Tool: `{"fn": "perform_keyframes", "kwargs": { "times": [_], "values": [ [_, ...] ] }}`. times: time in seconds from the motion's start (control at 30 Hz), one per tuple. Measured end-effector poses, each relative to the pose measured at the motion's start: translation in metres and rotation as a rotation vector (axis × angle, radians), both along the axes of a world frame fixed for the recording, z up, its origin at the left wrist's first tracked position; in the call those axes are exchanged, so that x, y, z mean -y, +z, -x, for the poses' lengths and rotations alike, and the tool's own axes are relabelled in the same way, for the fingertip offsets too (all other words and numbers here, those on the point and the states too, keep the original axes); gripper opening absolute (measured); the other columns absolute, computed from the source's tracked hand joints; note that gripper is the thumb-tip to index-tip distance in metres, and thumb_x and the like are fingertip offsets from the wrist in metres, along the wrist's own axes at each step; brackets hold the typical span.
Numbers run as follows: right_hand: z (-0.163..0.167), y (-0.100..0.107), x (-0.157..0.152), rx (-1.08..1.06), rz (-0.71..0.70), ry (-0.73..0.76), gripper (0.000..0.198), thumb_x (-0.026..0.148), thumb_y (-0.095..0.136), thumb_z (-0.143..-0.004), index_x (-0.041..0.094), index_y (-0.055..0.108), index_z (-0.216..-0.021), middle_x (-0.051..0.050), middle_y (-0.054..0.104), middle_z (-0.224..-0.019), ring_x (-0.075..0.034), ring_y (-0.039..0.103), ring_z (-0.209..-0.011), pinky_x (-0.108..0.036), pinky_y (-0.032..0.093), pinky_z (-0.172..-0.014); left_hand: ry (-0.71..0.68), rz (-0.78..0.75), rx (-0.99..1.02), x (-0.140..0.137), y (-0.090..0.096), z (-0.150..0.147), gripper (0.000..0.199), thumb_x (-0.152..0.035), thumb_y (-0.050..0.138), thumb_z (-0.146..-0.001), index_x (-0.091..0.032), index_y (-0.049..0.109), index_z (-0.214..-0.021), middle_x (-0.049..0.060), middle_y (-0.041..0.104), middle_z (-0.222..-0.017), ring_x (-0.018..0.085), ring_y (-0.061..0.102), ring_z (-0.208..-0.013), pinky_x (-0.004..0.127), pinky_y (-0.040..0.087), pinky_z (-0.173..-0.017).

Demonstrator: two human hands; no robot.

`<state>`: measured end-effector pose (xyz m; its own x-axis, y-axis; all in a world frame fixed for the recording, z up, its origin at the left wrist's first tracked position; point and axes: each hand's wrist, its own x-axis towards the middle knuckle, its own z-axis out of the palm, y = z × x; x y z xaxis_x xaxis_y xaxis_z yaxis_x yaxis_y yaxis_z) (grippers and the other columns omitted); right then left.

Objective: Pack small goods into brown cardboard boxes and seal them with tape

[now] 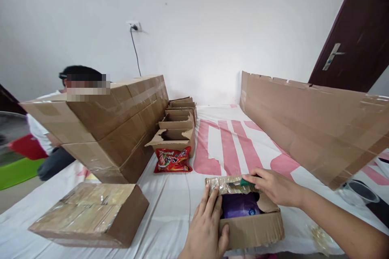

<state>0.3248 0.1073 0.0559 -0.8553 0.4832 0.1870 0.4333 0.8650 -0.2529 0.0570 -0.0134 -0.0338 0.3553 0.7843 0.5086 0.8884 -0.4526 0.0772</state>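
A small cardboard box (255, 228) stands at the near edge of the cloth, with a cut-out opening in its top. Inside it lies a purple package (241, 205), partly hidden by the cardboard. My left hand (206, 220) rests on the box's left side, fingers stretched over the taped flap and thumb on the front. In my right hand (272, 186) is a green-handled utility knife (247, 182), its blade lying along the taped flap at the back of the box.
A taped carton (82, 210) lies at the left. Beyond it stand stacked cartons (121, 129), a row of opened boxes (178, 131) and a red food packet (173, 160). A tall cardboard panel (310, 121) borders the right. A person (45, 129) sits behind the stack.
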Motion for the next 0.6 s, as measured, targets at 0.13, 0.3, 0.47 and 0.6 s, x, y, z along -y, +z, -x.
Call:
{"fn": "perform_keyframes", "kwargs": {
  "times": [0.13,0.3,0.47,0.6],
  "values": [
    [0.008,-0.004,0.0,0.027,-0.02,-0.032,0.055,0.007,0.039,-0.089,0.022,0.046,-0.141,-0.011,0.062,-0.115,-0.019,0.065,-0.094,-0.03,0.055,-0.08,0.008,-0.023,-0.001,0.0,-0.001,0.001,0.063,-0.023,0.058,-0.076,-0.013,0.048,-0.138,0.016,0.04,-0.152,0.039,0.023,-0.145,0.049,0.046,-0.101],
    [0.015,-0.011,0.002,0.013,-0.02,-0.064,0.059,0.004,0.042,-0.082,0.019,0.049,-0.139,-0.012,0.063,-0.12,-0.021,0.065,-0.099,-0.033,0.056,-0.085,0.027,0.037,-0.067,0.001,0.016,0.004,0.058,-0.032,0.061,-0.079,-0.028,0.052,-0.136,0.014,0.048,-0.147,0.042,0.038,-0.137,0.055,0.041,-0.098],
    [0.017,-0.012,0.004,-0.057,0.025,-0.074,0.054,0.007,0.041,-0.087,0.022,0.05,-0.138,-0.01,0.064,-0.12,-0.021,0.065,-0.104,-0.033,0.056,-0.087,0.066,0.304,0.015,-0.013,0.067,0.001,0.047,-0.049,0.061,-0.083,-0.026,0.06,-0.124,0.012,0.066,-0.125,0.037,0.057,-0.117,0.051,0.043,-0.092],
    [0.018,-0.007,0.007,-0.104,0.048,-0.091,0.045,0.016,0.038,-0.094,0.023,0.052,-0.136,-0.01,0.067,-0.115,-0.021,0.066,-0.101,-0.034,0.056,-0.084,0.173,0.407,0.101,-0.047,0.092,-0.007,0.025,-0.037,0.071,-0.078,-0.019,0.068,-0.095,0.01,0.07,-0.101,0.03,0.061,-0.098,0.044,0.044,-0.086]
  ]
}}
